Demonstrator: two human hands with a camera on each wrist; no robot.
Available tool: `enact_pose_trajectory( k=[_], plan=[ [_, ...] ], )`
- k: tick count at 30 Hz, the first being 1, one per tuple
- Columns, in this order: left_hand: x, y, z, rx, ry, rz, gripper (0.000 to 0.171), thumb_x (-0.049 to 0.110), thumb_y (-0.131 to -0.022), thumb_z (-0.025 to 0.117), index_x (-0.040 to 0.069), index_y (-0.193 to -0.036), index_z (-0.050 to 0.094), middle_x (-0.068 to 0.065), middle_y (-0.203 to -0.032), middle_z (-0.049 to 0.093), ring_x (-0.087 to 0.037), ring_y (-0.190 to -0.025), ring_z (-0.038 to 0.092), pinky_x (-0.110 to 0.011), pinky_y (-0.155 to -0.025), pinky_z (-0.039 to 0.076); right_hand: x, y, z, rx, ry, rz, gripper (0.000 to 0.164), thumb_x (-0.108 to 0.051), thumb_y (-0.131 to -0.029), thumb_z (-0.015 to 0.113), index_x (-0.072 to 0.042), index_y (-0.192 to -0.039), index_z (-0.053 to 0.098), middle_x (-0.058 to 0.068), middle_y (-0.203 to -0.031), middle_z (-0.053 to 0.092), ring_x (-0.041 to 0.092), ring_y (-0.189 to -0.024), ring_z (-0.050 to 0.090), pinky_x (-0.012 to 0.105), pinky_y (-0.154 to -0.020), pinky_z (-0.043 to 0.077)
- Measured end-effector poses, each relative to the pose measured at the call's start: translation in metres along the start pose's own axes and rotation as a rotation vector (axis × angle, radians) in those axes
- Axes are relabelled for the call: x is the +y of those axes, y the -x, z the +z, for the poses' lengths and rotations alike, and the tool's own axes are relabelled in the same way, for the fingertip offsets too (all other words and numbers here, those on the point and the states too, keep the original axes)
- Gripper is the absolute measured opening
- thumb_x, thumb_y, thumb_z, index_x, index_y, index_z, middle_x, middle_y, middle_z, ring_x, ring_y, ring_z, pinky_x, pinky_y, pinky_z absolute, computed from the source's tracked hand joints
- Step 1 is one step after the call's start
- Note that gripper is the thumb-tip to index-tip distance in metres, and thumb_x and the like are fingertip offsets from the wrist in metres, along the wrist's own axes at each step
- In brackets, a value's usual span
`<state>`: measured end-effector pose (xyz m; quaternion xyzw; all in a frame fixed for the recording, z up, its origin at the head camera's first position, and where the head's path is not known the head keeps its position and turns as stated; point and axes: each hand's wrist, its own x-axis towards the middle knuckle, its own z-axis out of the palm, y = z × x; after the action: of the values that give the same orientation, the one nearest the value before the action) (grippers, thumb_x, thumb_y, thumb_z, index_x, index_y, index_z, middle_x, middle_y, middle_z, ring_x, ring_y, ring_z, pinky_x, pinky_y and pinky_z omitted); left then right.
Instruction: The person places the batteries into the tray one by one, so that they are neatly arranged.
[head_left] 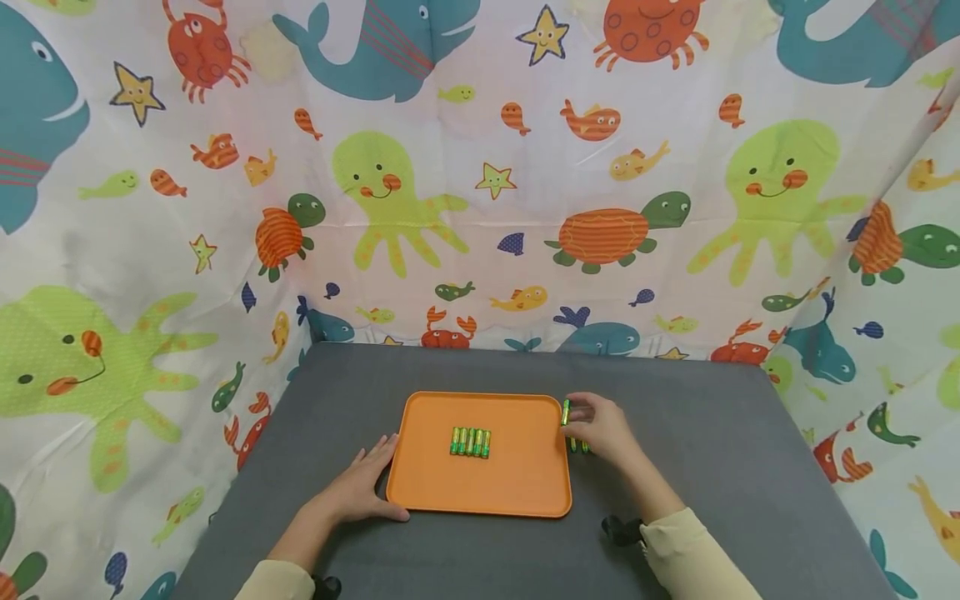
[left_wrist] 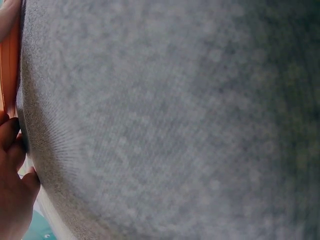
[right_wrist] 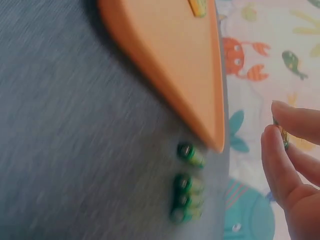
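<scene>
An orange tray (head_left: 480,492) lies on the table, with several green batteries (head_left: 470,442) standing side by side in a row near its middle. My left hand (head_left: 358,492) rests at the tray's left side, fingers spread along that edge and the thumb at the front left corner. In the left wrist view only part of the left hand (left_wrist: 15,185) shows, at the left border. Just over the tray's right edge, my right hand (head_left: 600,425) pinches a green battery (head_left: 566,412) between thumb and fingers. More green batteries (right_wrist: 187,200) are on the table beside the tray, partly hidden under that hand in the head view.
The grey table (head_left: 480,558) reaches back to a white curtain (head_left: 480,117) printed with sea animals, which also hangs at both sides. A dark strap end (head_left: 621,531) sticks out by the right sleeve (head_left: 693,554).
</scene>
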<state>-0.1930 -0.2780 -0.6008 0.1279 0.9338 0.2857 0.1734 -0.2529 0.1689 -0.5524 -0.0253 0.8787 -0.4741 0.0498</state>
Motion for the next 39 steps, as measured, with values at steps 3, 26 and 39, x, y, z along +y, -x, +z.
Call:
enact_pose_trajectory(
  k=[3, 26, 39],
  plan=[
    [-0.001, -0.001, 0.001, -0.002, 0.001, 0.001, 0.137, 0.066, -0.061, 0.087, 0.014, -0.164, 0.013, -0.006, -0.170, 0.015, -0.028, -0.158, 0.011, -0.059, -0.125, 0.005, -0.009, -0.002, 0.009, -0.010, 0.007, -0.017, 0.055, -0.011, -0.084, 0.081, -0.005, -0.135, 0.062, 0.013, -0.114, 0.073, 0.027, -0.102, 0.071, 0.036, -0.075, 0.062],
    [-0.003, -0.001, 0.001, 0.002, -0.002, 0.006, 0.137, 0.066, -0.062, 0.087, 0.014, -0.164, 0.013, -0.006, -0.170, 0.014, -0.027, -0.158, 0.011, -0.059, -0.125, 0.005, -0.031, -0.004, 0.091, -0.152, 0.022, -0.107, 0.059, -0.001, -0.076, 0.086, 0.002, -0.130, 0.064, 0.014, -0.117, 0.068, 0.027, -0.097, 0.068, 0.035, -0.073, 0.060],
    [-0.001, 0.000, 0.002, 0.009, -0.007, 0.010, 0.136, 0.065, -0.062, 0.088, 0.013, -0.164, 0.013, -0.006, -0.170, 0.015, -0.027, -0.158, 0.011, -0.059, -0.125, 0.005, -0.032, -0.003, 0.114, -0.184, 0.136, -0.100, 0.063, -0.004, -0.073, 0.089, 0.002, -0.131, 0.065, 0.006, -0.096, 0.066, 0.017, -0.086, 0.060, 0.037, -0.076, 0.058]
  ],
)
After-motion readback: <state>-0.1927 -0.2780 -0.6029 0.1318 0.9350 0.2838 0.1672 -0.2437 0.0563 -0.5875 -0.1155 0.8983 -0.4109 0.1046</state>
